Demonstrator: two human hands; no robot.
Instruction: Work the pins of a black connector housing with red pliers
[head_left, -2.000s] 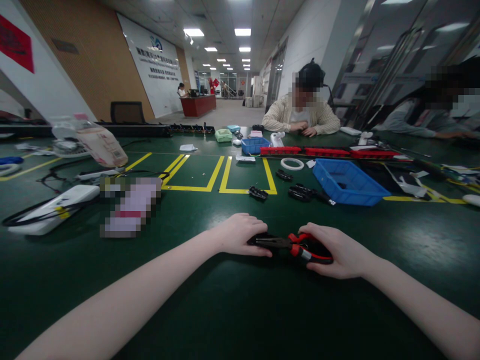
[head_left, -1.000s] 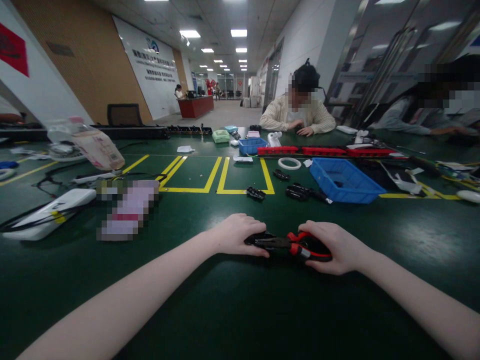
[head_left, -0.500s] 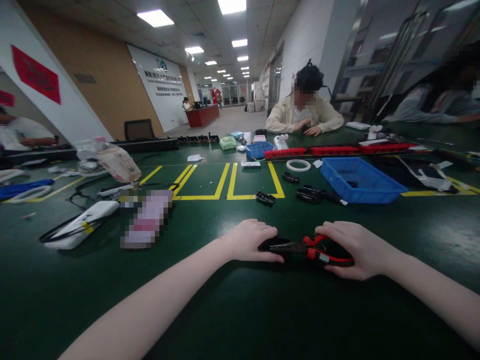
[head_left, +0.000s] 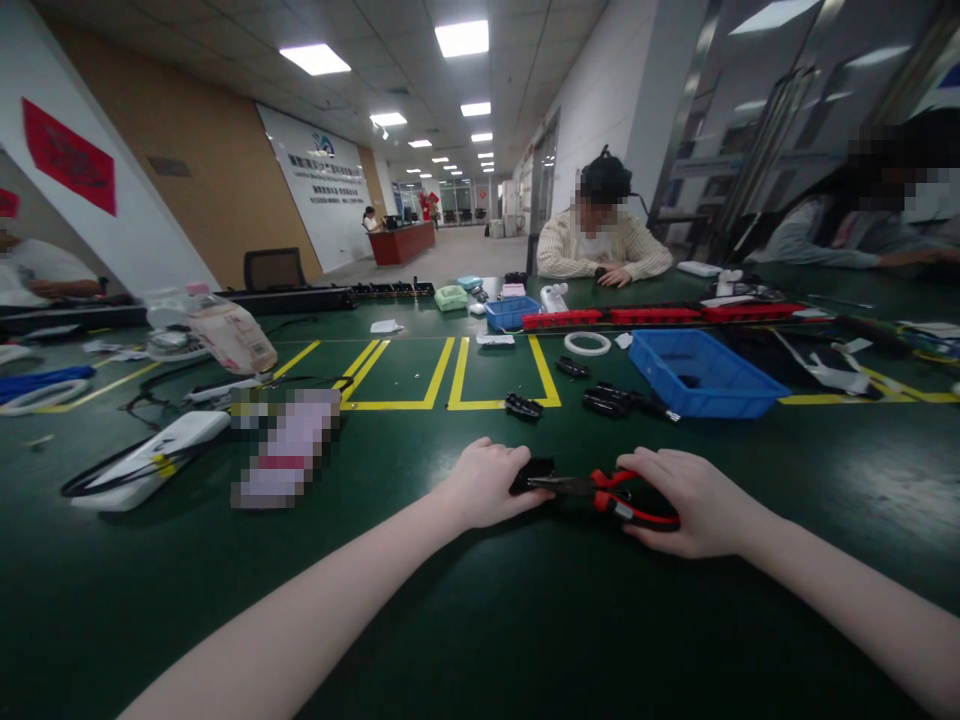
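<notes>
My left hand (head_left: pixel 487 485) is closed around a small black part (head_left: pixel 538 468), most of which the fingers hide. My right hand (head_left: pixel 694 503) grips needle-nose pliers (head_left: pixel 607 492) by their red and black handles. The pliers' grey jaws point left and reach the black part beside my left fingertips; whether they clamp it I cannot tell. Both hands are just above the green table. Beyond them lie similar black parts: one (head_left: pixel 523 406) by the yellow tape, another (head_left: pixel 573 367) farther back, and a cluster (head_left: pixel 611 399) near the blue bin.
A blue bin (head_left: pixel 705 400) stands at the back right, with a white ring (head_left: pixel 587 344) to its left. A phone-like lilac object (head_left: pixel 289 450), a white power strip (head_left: pixel 154 460) and a bottle (head_left: pixel 231 330) occupy the left. Across the table sits a person (head_left: pixel 604 230).
The camera view has shifted slightly. Both hands, with the black part and the pliers, appear a little farther left. The person across has lowered their head.
</notes>
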